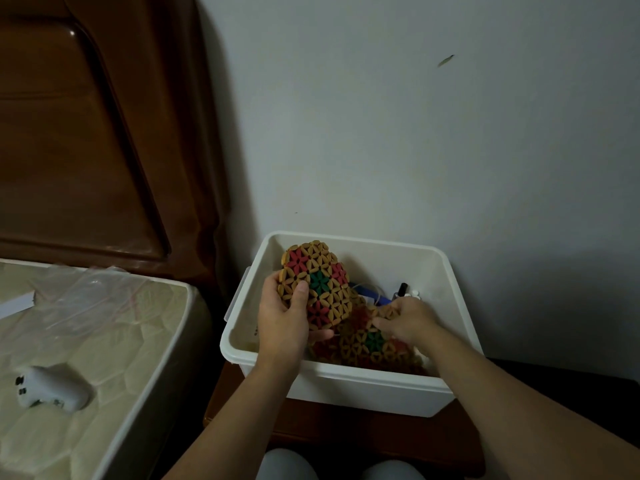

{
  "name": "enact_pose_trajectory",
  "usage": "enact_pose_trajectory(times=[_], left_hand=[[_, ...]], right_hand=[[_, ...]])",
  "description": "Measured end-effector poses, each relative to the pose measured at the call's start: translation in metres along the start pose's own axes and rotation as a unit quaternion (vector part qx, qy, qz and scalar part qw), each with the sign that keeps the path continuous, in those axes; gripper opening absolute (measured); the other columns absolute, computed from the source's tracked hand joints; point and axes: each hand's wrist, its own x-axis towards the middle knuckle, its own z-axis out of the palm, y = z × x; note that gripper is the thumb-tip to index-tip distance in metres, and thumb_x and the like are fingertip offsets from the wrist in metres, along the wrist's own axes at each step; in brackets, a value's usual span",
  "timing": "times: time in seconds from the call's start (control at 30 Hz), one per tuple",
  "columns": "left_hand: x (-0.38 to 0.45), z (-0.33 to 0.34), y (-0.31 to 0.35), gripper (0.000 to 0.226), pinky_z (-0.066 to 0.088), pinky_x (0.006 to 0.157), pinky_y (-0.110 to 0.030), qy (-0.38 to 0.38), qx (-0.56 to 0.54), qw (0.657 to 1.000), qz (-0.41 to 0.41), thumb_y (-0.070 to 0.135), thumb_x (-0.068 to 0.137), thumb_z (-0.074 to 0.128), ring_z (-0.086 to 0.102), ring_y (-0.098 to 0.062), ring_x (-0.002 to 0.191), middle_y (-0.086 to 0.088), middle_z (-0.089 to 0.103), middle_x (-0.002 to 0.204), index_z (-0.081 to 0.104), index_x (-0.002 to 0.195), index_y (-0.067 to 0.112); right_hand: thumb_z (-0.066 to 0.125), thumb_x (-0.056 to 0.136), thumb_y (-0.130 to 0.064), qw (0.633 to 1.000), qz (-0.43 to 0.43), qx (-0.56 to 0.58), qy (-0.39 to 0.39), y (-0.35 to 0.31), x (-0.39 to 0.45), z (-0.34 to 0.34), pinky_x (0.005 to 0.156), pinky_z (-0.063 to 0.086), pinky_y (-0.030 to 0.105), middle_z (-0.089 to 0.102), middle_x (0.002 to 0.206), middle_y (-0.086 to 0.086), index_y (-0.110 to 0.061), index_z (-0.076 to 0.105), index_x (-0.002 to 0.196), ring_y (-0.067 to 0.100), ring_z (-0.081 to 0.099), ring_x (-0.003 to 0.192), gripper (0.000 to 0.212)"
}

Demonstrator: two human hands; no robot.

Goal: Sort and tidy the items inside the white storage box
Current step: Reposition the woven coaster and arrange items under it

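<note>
Your left hand (282,318) grips one beaded mat (317,284), thumb across its face, and holds it upright above the white storage box (349,388). Your right hand (407,320) pinches a second mat (369,342) lying inside the box, near a blue cable (369,293).

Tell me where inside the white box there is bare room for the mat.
Bare floor shows in the storage box along its far wall, right of the lifted mat in the left hand. Crowded near: the right hand grips stacked mats.
</note>
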Motion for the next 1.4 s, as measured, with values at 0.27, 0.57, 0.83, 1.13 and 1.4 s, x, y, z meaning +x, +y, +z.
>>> enact_pose_trajectory(times=[0.27,0.57,0.83,1.13,1.4], left_hand=[[-0.004,0.002,0.004,0.024,0.064,0.054,-0.045,0.016,0.013,1.0,0.01,0.03,0.105,0.059,0.071,-0.026,0.099,0.001,0.064,0.12,0.055,0.128,0.028],[-0.004,-0.004,0.01,0.017,0.063,0.051,-0.045,-0.114,-0.008,0.992,-0.058,0.028,0.105,0.06,0.079,-0.032,0.089,-0.007,0.075,0.115,0.06,0.121,0.033],[-0.001,-0.015,0.014,0.03,0.065,0.054,-0.043,-0.262,-0.056,0.956,-0.116,0.015,0.108,0.052,0.075,-0.043,0.103,-0.01,0.076,0.121,0.06,0.13,0.033],[0.001,-0.015,0.015,0.056,0.064,0.071,-0.055,-0.298,-0.064,0.941,-0.147,0.071,0.102,0.037,0.073,-0.033,0.114,-0.006,0.074,0.127,0.071,0.128,0.034],[-0.003,-0.015,0.011,0.042,0.066,0.061,-0.046,-0.279,-0.038,0.954,-0.105,0.038,0.101,0.067,0.074,-0.037,0.109,-0.007,0.075,0.123,0.052,0.137,0.024]], right_hand=[[0.086,0.081,-0.044,0.939,-0.141,0.313,0.012,0.009,-0.052,-0.037,0.082,0.065,0.04,0.081,0.101,0.005,-0.023,0.079,0.102,0.02,0.079,0.094,0.03],[0.078,0.088,-0.057,0.799,-0.087,0.586,-0.106,-0.026,-0.069,-0.041,0.094,0.058,0.053,0.072,0.131,0.014,-0.019,0.074,0.128,0.035,0.07,0.121,0.055],[0.08,0.083,-0.057,0.857,-0.081,0.502,-0.082,-0.068,-0.067,-0.026,0.094,0.059,0.047,0.079,0.118,0.003,-0.023,0.078,0.119,0.023,0.075,0.111,0.05],[0.076,0.088,-0.058,0.91,-0.151,0.375,0.095,-0.073,-0.062,-0.009,0.09,0.063,0.048,0.078,0.105,-0.004,-0.033,0.073,0.099,0.015,0.075,0.1,0.028],[0.081,0.077,-0.065,0.909,-0.104,0.368,0.166,-0.072,-0.057,-0.002,0.089,0.063,0.04,0.071,0.115,-0.007,-0.034,0.065,0.109,0.011,0.071,0.103,0.048]])
